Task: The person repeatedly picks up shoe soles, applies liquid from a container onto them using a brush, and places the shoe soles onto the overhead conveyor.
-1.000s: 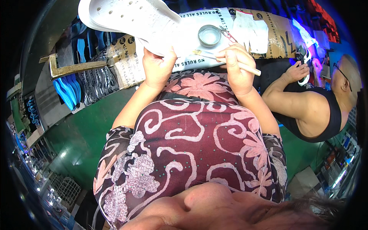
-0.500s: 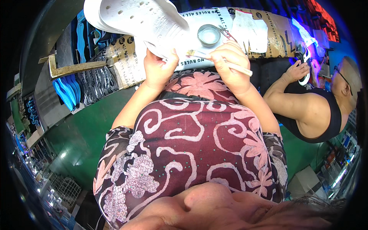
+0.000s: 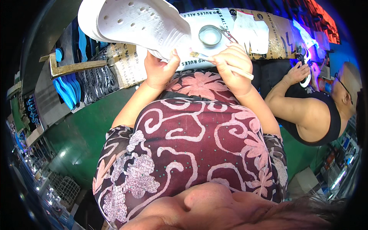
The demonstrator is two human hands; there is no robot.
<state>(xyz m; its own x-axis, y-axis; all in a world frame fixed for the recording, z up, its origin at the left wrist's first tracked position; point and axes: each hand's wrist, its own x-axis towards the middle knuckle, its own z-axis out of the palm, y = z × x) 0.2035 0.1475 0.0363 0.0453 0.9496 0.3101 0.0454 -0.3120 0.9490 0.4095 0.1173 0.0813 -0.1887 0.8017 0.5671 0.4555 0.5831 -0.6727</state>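
Observation:
My left hand is closed on the near end of a large white clog with small holes in it, tilted up at the upper left. In my right hand is a paintbrush with a pale handle, gripped between thumb and fingers. Its bristles point left, close beside the clog's near end; whether they touch it I cannot tell. Just beyond the brush stands a small round glass bowl with pale liquid in it. A small reddish metal tool, perhaps scissors, lies next to the bowl, beyond my right hand.
Cardboard and white printed sheeting cover the bench. A pale cloth or paper lies right of the bowl. Blue strap-like pieces and a wooden bracket are at left. A co-worker sits at right, holding a white-and-black piece.
The clog has tilted slightly and its near end has shifted a little to the right. The brush tip has moved slightly right with my right hand. Both holds are unchanged.

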